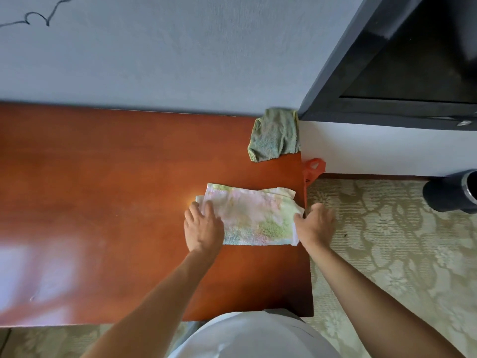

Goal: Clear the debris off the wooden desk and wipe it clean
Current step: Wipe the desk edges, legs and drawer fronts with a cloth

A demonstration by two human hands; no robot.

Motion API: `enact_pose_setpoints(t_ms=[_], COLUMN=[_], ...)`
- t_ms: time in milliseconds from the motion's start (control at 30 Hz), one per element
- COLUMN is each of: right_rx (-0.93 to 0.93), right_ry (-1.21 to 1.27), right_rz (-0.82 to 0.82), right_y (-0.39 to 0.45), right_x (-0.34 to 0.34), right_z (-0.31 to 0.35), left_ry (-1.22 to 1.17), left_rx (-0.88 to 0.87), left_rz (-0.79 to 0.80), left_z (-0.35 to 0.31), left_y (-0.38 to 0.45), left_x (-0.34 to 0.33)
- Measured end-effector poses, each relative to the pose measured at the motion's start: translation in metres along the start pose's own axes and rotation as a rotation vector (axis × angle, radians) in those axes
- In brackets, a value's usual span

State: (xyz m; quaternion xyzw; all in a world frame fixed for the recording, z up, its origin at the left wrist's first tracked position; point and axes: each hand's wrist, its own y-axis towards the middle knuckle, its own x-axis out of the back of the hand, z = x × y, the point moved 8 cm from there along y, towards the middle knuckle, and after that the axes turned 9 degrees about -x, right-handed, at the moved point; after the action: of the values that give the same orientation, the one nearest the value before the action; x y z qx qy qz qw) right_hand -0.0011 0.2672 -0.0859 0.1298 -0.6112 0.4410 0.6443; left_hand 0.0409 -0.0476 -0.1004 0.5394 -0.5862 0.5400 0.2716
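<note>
Head view looks down on a grey wall (160, 52) behind a red-brown wooden surface (116, 177) that fills the left and middle. Glare whitens its near left part. A dark scribbled line runs across the wall's top left corner; it forms no readable writing. At upper right a black-framed screen (402, 73) sits on a white block (374, 151) that stands against the surface's right edge. Patterned cream carpet (387, 254) covers the floor to the right and along the near edge. A dark cylinder (451, 195) with a pale band lies on the carpet at far right.

A pastel towel (253, 218), pink, green and white, lies flat on the surface near its right edge. A green cloth (275, 135) lies crumpled at the back right corner, touching the white block and well apart from the towel. A red plastic handle (312, 171) with a hanging hole sticks up beside the surface's right edge, between the block and the towel; small dark marks on it are too blurred to read.

Left hand (204, 226) presses flat on the towel's left end, grip spread with fingers straight. Right hand (315, 226) is at the towel's right end, at the surface's edge, its grip pinching the towel's right corner. White clothing (253, 337) shows at the bottom.
</note>
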Motion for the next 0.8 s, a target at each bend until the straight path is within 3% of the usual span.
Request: enact_pose_setpoints(t_ms=[67,133,267,400,533,600,700,800], right_rx=[0.176,0.313,0.117,0.108,0.233,0.299,0.375,0.468], right_ry=[-0.07,-0.114,-0.085,-0.317,-0.191,-0.084,-0.002,0.053], right_rz=[-0.118,-0.001,0.245,0.148,0.149,0.27,0.547,0.799], right_y=[-0.018,-0.038,-0.062,-0.085,-0.082,-0.081,-0.087,-0.095], right_x=[0.004,-0.018,-0.061,-0.089,-0.092,-0.082,-0.057,-0.017], right_z=[0.02,0.043,0.074,0.089,0.094,0.097,0.103,0.112], left_ry=[0.045,0.052,-0.042,-0.017,0.01,0.046,0.14,-0.055], left_rx=[-0.003,-0.061,-0.109,-0.164,-0.292,-0.514,-0.843,-0.841], left_rz=[0.036,0.021,0.045,0.066,0.026,0.035,0.224,0.347], left_z=[0.009,0.008,0.008,0.01,0.001,-0.017,-0.046,-0.057], left_y=[0.006,0.011,0.007,-0.001,0.006,0.011,0.008,0.008], left_x=[-0.003,-0.004,-0.011,-0.012,0.005,0.018,0.027,0.047])
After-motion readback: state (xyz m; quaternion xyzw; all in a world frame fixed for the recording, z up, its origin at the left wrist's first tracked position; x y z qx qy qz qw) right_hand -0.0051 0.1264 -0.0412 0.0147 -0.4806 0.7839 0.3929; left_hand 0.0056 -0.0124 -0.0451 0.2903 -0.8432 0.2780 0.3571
